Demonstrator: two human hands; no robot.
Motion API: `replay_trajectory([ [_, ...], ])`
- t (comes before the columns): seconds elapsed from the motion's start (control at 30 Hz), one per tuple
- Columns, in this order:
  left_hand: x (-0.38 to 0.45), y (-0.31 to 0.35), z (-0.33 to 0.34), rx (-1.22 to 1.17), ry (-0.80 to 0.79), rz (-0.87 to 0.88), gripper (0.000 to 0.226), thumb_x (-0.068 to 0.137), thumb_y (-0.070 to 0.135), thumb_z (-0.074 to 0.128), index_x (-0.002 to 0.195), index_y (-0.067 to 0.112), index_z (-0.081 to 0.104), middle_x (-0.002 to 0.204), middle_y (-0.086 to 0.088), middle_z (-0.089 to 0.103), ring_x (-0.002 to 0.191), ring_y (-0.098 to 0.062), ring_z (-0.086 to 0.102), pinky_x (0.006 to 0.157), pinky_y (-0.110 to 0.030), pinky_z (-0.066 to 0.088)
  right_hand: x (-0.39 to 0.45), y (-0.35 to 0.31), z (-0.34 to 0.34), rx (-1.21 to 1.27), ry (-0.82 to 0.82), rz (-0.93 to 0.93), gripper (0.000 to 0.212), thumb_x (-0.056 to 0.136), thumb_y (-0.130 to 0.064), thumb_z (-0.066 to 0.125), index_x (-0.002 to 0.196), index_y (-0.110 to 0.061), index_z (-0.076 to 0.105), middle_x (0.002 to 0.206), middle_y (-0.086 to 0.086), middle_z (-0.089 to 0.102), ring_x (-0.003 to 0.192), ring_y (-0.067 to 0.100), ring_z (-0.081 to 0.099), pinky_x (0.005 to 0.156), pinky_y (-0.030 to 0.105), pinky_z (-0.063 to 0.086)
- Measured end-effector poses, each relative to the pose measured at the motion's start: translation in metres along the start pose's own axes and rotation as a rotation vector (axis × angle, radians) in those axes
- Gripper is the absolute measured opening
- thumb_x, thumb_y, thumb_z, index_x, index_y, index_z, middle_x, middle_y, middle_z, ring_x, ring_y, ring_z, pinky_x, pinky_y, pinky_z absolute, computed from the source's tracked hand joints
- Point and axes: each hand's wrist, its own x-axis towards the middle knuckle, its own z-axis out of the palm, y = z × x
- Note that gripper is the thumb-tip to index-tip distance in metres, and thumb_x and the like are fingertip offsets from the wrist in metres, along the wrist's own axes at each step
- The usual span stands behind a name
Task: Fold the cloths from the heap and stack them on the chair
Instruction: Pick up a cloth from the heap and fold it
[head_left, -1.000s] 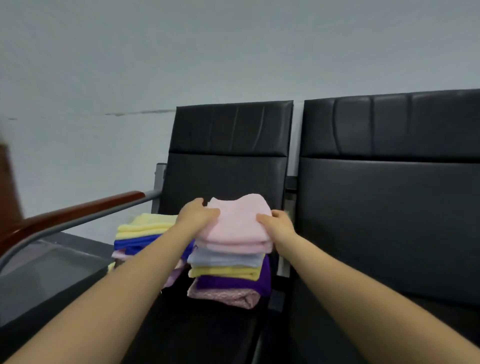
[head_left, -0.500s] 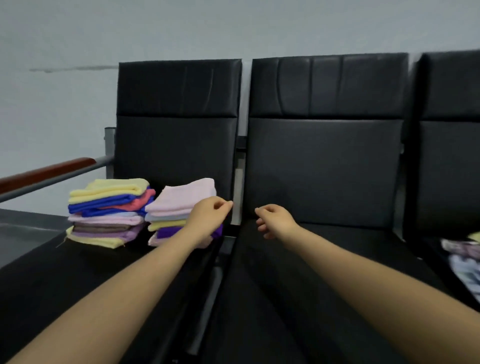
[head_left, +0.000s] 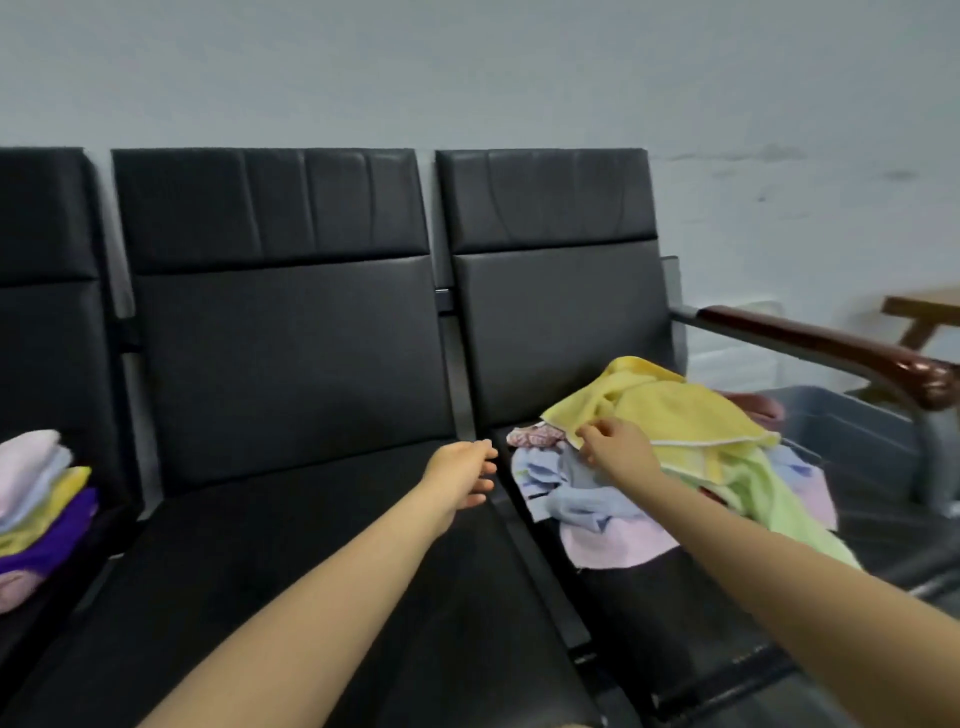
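Black chairs (head_left: 291, 395), right hand (head_left: 618, 449) pinching yellow cloth (head_left: 670, 410), left hand (head_left: 460, 475) outstretched

Heap (head_left: 670, 457) right of stack (head_left: 39, 499)

Soft, even, rather dim light fills my view, with no hard shadows. A glare spot shines on the wooden armrest (head_left: 883, 358) at the far right. The black seat backs (head_left: 280, 332) carry a dull sheen. Everything looks slightly smeared, and straight lines bow near the edges
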Motion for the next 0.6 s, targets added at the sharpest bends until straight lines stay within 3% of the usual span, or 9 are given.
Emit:
replay_trajectory([
  [0.1,0.024,0.006,0.062,-0.035,-0.051,-0.055,0.017,0.098,0.024,0.049,0.098,0.011,0.06,0.08,-0.002,0.057,0.058,-0.012,0.052,0.052,-0.021,0.044,0.026,0.034,-0.054,-0.136,0.188,-0.032,0.028,0.091,-0.017,0.049,0.067,-0.004,0.053,0.067,0.011,0.058,0.069,0.03,0.053,0.06,0.037,0.033],
  [0.17,0.036,0.007,0.091,-0.083,-0.081,-0.09,0.018,0.097,0.024,0.051,0.096,0.008,0.059,0.084,-0.005,0.058,0.061,-0.015,0.055,0.053,-0.023,0.047,0.047,0.049,-0.079,-0.169,0.263,-0.006,0.027,0.089,-0.018,0.049,0.064,-0.008,0.054,0.065,0.008,0.056,0.069,0.029,0.052,0.06,0.037,0.034],
  [0.23,0.048,0.005,0.115,-0.134,-0.108,-0.125,0.023,0.095,0.031,0.057,0.091,0.009,0.058,0.084,-0.007,0.06,0.067,-0.018,0.057,0.057,-0.026,0.049,0.072,0.061,-0.095,-0.208,0.293,0.034,0.026,0.088,-0.027,0.052,0.082,-0.008,0.068,0.085,0.011,0.068,0.086,0.031,0.059,0.072,0.037,0.043],
  [0.27,0.053,0.005,0.125,-0.156,-0.13,-0.141,0.024,0.095,0.034,0.057,0.091,0.011,0.058,0.084,-0.007,0.061,0.069,-0.018,0.059,0.06,-0.027,0.051,0.085,0.068,-0.101,-0.223,0.282,0.087,0.032,0.088,-0.036,0.055,0.101,-0.01,0.07,0.103,0.011,0.069,0.102,0.032,0.058,0.083,0.038,0.045],
  [0.33,0.063,0.008,0.142,-0.222,-0.191,-0.177,0.022,0.095,0.035,0.057,0.094,0.014,0.058,0.086,-0.008,0.062,0.074,-0.019,0.061,0.063,-0.029,0.052,0.106,0.081,-0.109,-0.2,0.195,0.241,0.063,0.082,-0.051,0.065,0.13,-0.011,0.056,0.128,0.01,0.059,0.123,0.033,0.049,0.098,0.041,0.041],
  [0.43,0.084,0.012,0.157,-0.393,-0.211,-0.218,0.022,0.093,0.035,0.062,0.104,0.016,0.058,0.097,-0.008,0.063,0.081,-0.019,0.06,0.064,-0.027,0.052,0.125,0.095,-0.105,-0.143,-0.017,0.309,0.1,0.059,-0.069,0.07,0.139,-0.013,0.048,0.138,0.007,0.053,0.126,0.028,0.049,0.105,0.037,0.038],
  [0.53,0.097,0.019,0.162,-0.374,-0.159,-0.191,0.017,0.094,0.027,0.062,0.102,0.013,0.059,0.081,-0.005,0.06,0.067,-0.015,0.055,0.057,-0.023,0.048,0.132,0.101,-0.097,-0.228,-0.039,0.231,0.072,0.082,-0.055,0.065,0.136,-0.009,0.052,0.138,0.008,0.053,0.125,0.028,0.049,0.1,0.031,0.037],
  [0.6,0.101,0.028,0.162,-0.309,-0.14,-0.145,0.017,0.095,0.022,0.06,0.107,0.011,0.056,0.079,-0.005,0.058,0.066,-0.015,0.054,0.057,-0.023,0.047,0.134,0.098,-0.097,-0.105,0.018,0.162,0.056,0.088,-0.044,0.065,0.132,-0.01,0.057,0.131,0.006,0.058,0.121,0.028,0.052,0.1,0.035,0.04],
])
